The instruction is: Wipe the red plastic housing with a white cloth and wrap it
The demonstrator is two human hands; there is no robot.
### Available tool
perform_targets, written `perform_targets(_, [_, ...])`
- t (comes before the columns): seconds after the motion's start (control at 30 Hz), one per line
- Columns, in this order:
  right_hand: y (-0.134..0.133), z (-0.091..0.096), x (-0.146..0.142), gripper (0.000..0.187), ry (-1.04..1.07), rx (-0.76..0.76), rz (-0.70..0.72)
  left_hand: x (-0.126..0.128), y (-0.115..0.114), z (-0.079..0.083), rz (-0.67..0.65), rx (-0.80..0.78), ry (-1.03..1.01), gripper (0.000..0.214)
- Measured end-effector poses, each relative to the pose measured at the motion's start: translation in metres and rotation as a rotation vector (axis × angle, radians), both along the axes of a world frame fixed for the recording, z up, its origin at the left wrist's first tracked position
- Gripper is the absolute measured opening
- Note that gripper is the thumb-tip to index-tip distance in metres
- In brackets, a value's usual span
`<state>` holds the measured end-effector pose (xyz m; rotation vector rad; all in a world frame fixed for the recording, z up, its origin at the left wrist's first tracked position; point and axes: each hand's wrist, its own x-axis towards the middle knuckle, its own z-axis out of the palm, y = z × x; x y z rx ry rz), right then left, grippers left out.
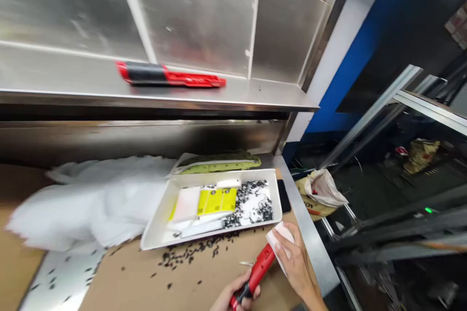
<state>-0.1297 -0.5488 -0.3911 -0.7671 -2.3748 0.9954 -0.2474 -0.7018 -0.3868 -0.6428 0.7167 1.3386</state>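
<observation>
My left hand grips a red utility knife by its black-ended handle at the bottom edge of the view. My right hand holds a small white piece against the knife's tip, just in front of a white tray. The tray holds white pieces, yellow labels and a heap of small black bits. More black bits lie scattered on the brown cardboard under my hands.
A second red and black knife lies on the steel shelf above. White foam sheets pile at the left. A green-edged bag lies behind the tray. The bench's metal edge drops off to the right, with a crumpled bag beyond.
</observation>
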Motion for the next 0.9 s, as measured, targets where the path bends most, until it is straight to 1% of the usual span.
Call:
perform_targets(0.07, [0.01,-0.022,0.022,0.034,-0.076,-0.029,-0.071,0.008,0.017,-0.023,-0.087,-0.029,-0.132,0.026])
perform_targets(0.13, [0.013,-0.037,0.039,0.033,-0.134,-0.036,-0.112,0.012,0.027,-0.04,-0.133,-0.051,-0.244,0.03])
perform_targets(0.17, [0.012,-0.042,0.045,0.033,-0.16,-0.035,-0.126,0.013,0.029,-0.046,-0.141,-0.06,-0.288,0.029])
perform_targets(0.23, [0.008,-0.048,0.052,0.033,-0.205,-0.033,-0.141,0.012,0.03,-0.051,-0.142,-0.078,-0.354,0.027])
perform_targets(0.3, [0.003,-0.05,0.052,0.034,-0.245,-0.028,-0.148,0.009,0.029,-0.052,-0.136,-0.094,-0.395,0.026])
perform_targets(0.4, [0.002,-0.048,0.042,0.036,-0.306,-0.02,-0.144,0.008,0.029,-0.053,-0.119,-0.109,-0.409,0.024])
perform_targets(0.5, [0.007,-0.039,0.033,0.035,-0.365,-0.007,-0.092,0.01,0.03,-0.054,-0.114,-0.122,-0.368,0.022])
perform_targets(0.57, [0.01,-0.03,0.035,0.033,-0.404,-0.002,-0.058,0.012,0.031,-0.055,-0.113,-0.127,-0.314,0.016])
perform_targets(0.63, [0.011,-0.024,0.04,0.034,-0.438,-0.002,-0.054,0.013,0.032,-0.054,-0.114,-0.128,-0.261,0.012])
perform_targets(0.73, [0.013,-0.02,0.043,0.035,-0.471,0.003,-0.054,0.013,0.033,-0.051,-0.135,-0.126,-0.207,0.018])
perform_targets(0.9, [0.017,-0.02,0.041,0.034,-0.5,0.017,-0.021,0.013,0.034,-0.047,-0.16,-0.118,-0.124,0.026])
